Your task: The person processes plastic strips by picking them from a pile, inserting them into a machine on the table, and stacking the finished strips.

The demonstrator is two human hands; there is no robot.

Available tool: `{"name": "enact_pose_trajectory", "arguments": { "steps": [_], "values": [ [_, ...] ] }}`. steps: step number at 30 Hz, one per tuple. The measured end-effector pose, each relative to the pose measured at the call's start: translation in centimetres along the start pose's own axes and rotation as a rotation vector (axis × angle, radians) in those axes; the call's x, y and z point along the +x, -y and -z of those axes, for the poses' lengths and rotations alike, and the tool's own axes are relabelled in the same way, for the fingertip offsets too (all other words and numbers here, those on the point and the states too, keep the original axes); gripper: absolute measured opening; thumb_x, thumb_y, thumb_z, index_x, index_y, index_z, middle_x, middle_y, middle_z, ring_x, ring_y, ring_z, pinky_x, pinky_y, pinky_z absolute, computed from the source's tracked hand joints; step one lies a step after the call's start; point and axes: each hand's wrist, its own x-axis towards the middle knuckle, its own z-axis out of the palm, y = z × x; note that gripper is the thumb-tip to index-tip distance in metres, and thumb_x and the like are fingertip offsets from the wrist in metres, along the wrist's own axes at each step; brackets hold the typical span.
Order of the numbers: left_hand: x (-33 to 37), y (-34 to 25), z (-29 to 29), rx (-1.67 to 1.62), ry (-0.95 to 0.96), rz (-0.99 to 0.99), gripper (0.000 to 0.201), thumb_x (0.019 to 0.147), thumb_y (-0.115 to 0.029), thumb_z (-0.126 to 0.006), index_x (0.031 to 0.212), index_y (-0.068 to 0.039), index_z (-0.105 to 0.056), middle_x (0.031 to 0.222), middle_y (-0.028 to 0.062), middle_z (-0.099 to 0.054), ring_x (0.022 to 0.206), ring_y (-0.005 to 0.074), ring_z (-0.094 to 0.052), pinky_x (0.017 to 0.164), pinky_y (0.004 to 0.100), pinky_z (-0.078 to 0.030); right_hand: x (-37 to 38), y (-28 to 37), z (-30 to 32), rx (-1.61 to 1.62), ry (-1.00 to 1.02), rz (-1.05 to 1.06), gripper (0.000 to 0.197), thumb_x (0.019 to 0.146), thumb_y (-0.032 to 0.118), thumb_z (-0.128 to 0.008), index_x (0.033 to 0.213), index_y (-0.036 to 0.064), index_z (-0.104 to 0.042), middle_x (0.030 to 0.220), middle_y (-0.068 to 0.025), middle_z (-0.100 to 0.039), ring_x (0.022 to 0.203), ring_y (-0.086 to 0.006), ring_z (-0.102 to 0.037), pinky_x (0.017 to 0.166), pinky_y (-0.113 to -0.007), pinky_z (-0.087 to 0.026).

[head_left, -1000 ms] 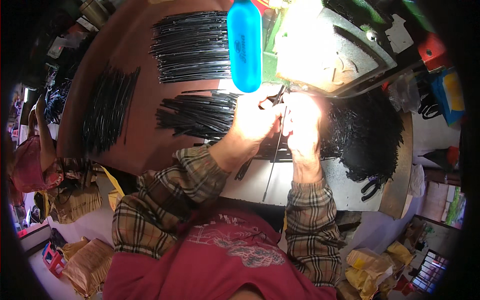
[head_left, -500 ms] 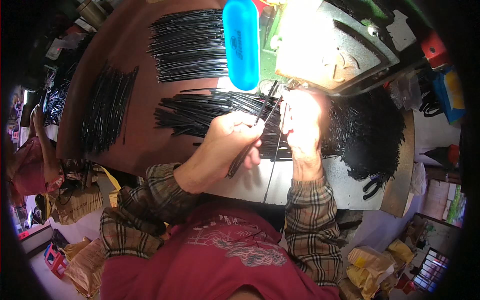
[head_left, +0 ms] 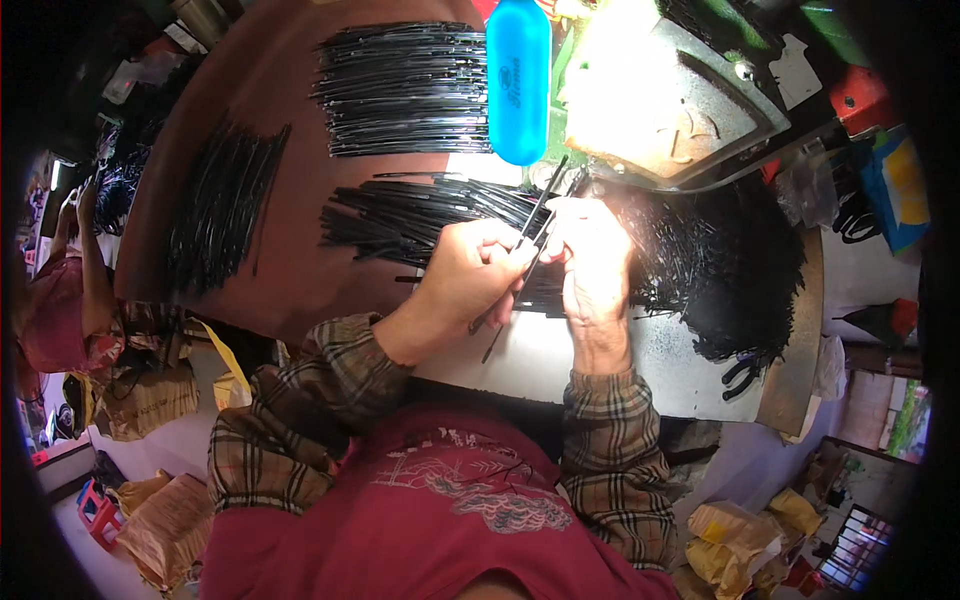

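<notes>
My left hand [head_left: 470, 268] is closed around a few thin black strips [head_left: 545, 198], whose upper ends slant up toward the machine. Fingers and thumb of my right hand [head_left: 594, 250] pinch another thin black strip [head_left: 578, 182] close to the brightly lit machine. Its lower part runs down toward my left hand, and a thin end shows below that hand. Behind both hands lies a loose heap of black strips [head_left: 400, 215] on the worktable. Glare washes out part of my right hand and the spot at the machine above it.
The machine's metal cover [head_left: 690, 115] and a blue rounded part [head_left: 518, 85] stand ahead. Neat rows of black strips [head_left: 405, 90] lie beyond, with another bundle [head_left: 225, 215] at left. A tangled black pile [head_left: 735, 260] and a dark-handled tool [head_left: 741, 374] are right. Another person [head_left: 75, 310] sits far left.
Both hands have come closer together, the right one moving slightly left and down from the machine. The long thin end below my hands has swung left toward my left hand.
</notes>
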Motion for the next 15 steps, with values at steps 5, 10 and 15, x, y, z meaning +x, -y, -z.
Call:
{"name": "enact_pose_trajectory", "arguments": {
  "steps": [5, 10, 15],
  "values": [
    [0.8, 0.5, -0.8, -0.012, -0.021, -0.085, 0.01, 0.087, -0.006, -0.061, 0.086, 0.004, -0.057, 0.065, 0.0065, -0.056, 0.04, 0.0109, -0.05, 0.034, 0.0229, -0.038, 0.6, 0.1, 0.4, 0.002, 0.01, 0.105, 0.009, 0.09, 0.003, -0.056, 0.091, -0.0051, -0.06, 0.069, -0.006, -0.058, 0.053, -0.01, -0.054, 0.05, -0.023, -0.048],
    [1.4, 1.1, -1.0, -0.049, -0.035, -0.143, 0.011, 0.088, -0.006, -0.059, 0.084, 0.004, -0.058, 0.061, 0.0057, -0.055, 0.039, 0.0106, -0.051, 0.033, 0.0232, -0.039, 1.0, 0.2, 0.5, -0.085, -0.008, 0.091, 0.009, 0.091, 0.004, -0.055, 0.09, -0.0044, -0.059, 0.066, -0.0041, -0.056, 0.053, -0.0091, -0.053, 0.05, -0.022, -0.046],
    [1.3, 1.3, -1.0, -0.063, -0.025, -0.107, 0.011, 0.087, -0.006, -0.062, 0.089, 0.004, -0.058, 0.064, 0.0068, -0.056, 0.039, 0.0113, -0.05, 0.034, 0.023, -0.038, 0.7, 0.6, 0.3, -0.04, -0.019, 0.089, 0.009, 0.091, 0.004, -0.056, 0.09, -0.004, -0.059, 0.065, -0.0035, -0.055, 0.053, -0.0091, -0.052, 0.049, -0.022, -0.045]
  ]
}}
